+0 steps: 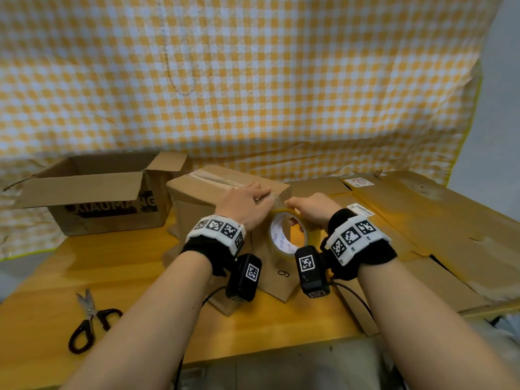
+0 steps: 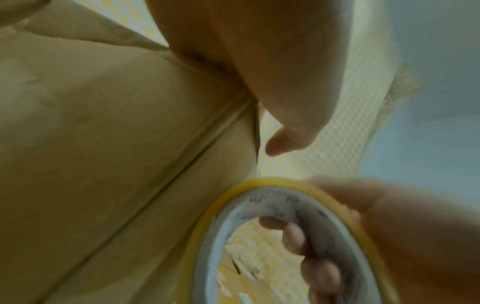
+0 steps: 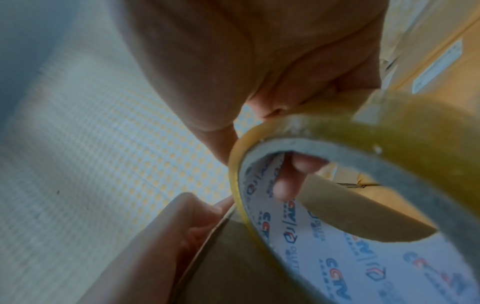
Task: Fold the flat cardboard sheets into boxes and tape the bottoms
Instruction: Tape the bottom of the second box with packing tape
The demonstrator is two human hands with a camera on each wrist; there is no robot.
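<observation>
A folded cardboard box [image 1: 197,192] stands upturned at the table's middle, with a strip of clear tape along its top seam. My left hand [image 1: 247,204] lies flat on the near end of that top, fingers straight, pressing the tape down. My right hand [image 1: 309,212] grips a roll of yellowish tape [image 1: 287,235] just off the box's near right corner, fingers through the core and thumb over the rim. In the right wrist view the tape roll [image 3: 363,205] fills the lower right, with my fingers [image 3: 288,181] inside it. The left wrist view shows the box [image 2: 103,144] and the tape roll [image 2: 259,226].
An open box [image 1: 92,198] printed with black letters sits at the back left. Black-handled scissors [image 1: 90,322] lie at the front left of the wooden table [image 1: 126,277]. Flat cardboard sheets [image 1: 422,220] cover the right side. A yellow checked cloth [image 1: 253,80] hangs behind.
</observation>
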